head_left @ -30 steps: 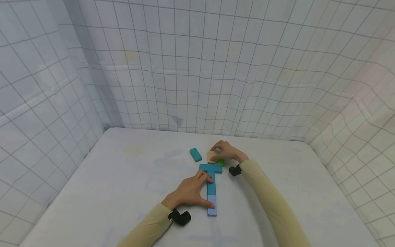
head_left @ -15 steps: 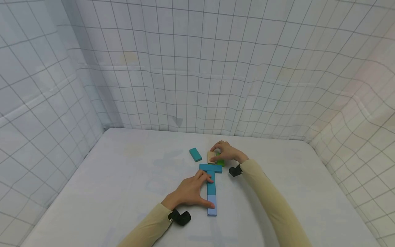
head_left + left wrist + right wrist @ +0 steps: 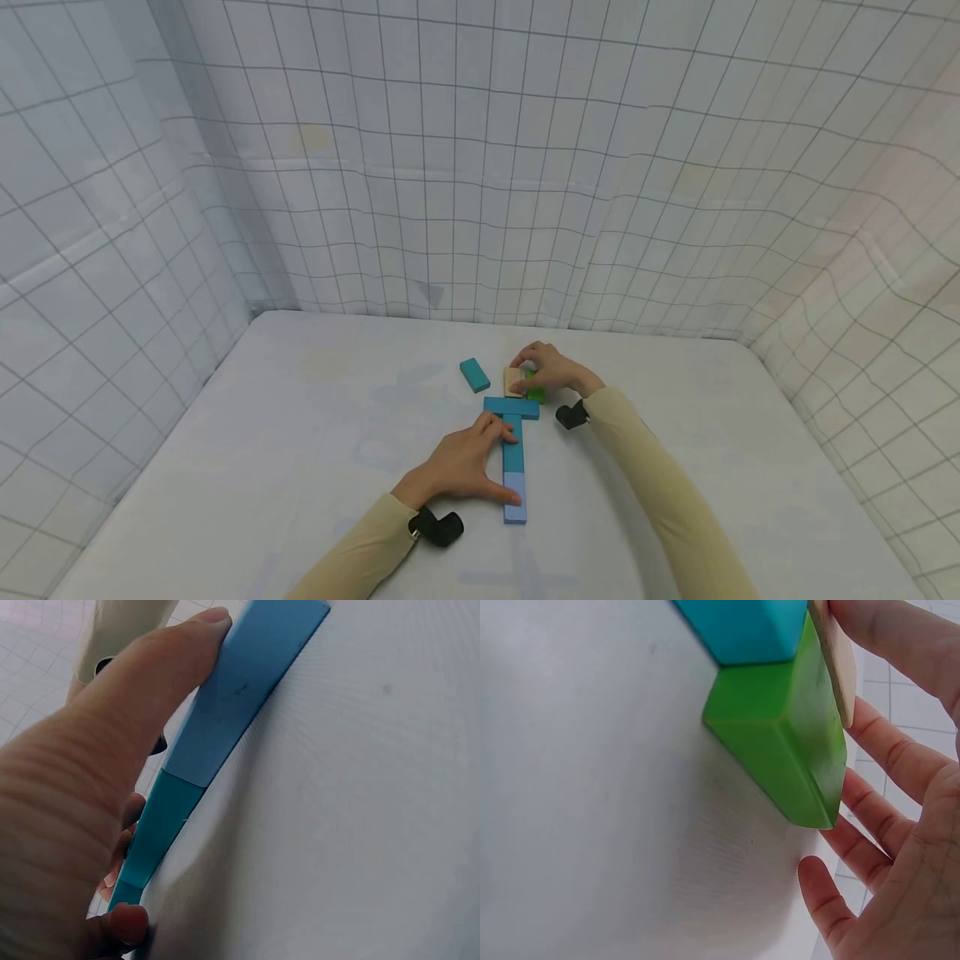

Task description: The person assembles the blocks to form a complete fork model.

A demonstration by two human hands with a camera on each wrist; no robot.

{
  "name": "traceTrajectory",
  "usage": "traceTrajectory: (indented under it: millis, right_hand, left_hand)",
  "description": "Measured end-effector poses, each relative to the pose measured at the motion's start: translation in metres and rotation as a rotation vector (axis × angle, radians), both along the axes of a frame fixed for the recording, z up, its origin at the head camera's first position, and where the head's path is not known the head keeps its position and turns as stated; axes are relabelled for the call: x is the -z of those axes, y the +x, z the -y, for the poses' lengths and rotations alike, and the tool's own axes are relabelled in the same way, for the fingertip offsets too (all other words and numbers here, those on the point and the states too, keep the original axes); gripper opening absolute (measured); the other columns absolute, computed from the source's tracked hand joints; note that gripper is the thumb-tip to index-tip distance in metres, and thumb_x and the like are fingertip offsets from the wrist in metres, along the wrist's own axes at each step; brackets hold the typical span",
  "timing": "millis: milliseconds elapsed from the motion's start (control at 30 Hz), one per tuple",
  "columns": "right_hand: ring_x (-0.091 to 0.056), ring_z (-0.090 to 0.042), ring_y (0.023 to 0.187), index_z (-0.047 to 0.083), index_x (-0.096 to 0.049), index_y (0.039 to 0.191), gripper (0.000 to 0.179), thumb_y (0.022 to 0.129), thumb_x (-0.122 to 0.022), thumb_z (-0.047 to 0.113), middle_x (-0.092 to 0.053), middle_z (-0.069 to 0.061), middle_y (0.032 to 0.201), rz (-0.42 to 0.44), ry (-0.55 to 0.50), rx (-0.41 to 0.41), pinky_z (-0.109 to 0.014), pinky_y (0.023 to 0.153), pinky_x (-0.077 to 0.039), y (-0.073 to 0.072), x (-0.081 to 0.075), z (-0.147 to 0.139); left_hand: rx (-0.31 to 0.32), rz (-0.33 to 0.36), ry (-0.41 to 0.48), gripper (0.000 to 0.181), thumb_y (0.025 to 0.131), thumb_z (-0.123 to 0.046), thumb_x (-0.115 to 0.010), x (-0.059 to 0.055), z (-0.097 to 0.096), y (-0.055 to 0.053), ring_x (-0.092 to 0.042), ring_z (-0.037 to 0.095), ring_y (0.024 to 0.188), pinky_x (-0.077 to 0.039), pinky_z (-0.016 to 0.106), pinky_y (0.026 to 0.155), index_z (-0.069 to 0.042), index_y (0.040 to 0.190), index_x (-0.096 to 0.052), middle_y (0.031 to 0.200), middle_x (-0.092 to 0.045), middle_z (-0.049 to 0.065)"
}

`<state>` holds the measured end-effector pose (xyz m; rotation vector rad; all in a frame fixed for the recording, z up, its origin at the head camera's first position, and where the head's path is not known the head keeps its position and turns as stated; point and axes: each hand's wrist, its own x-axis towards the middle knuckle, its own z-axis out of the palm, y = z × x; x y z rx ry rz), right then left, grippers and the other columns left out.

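Left hand (image 3: 459,463) spread wide along a pale-blue rectangular block (image 3: 514,512) and a teal rectangular block (image 3: 513,457); past a teal crossbar (image 3: 511,407), right hand (image 3: 552,370) pinching a flat beige wooden block (image 3: 512,380).
The white tabletop (image 3: 675,417) reaches back to white cloth walls (image 3: 480,167) with dark grid lines; only the right wrist view bares the slanted end of a glossy green block (image 3: 784,742).

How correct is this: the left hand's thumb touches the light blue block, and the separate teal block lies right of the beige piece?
Wrong side: the head view shows the separate teal block lying left of the beige piece. The left hand touches the light blue block with its thumb.
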<state>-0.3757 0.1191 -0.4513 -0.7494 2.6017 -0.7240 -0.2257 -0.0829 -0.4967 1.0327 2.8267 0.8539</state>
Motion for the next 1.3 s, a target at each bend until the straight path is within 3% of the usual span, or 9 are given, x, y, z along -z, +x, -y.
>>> traceTrajectory:
  millis: [1300]
  right_hand:
    - [-0.031,-0.034,0.123,0.015,-0.065,0.117,0.047,0.08,-0.075,0.041,-0.041,-0.013,0.134,0.016,-0.044,0.016,-0.054,0.099,-0.027,0.0043,0.0053,-0.0031]
  left_hand:
    - [0.006,0.004,-0.002,0.079,0.065,-0.077,-0.065,-0.0003,0.0007,0.0,-0.053,0.008,0.096,-0.045,0.024,0.077,-0.025,0.123,-0.051,0.127,-0.039,-0.006]
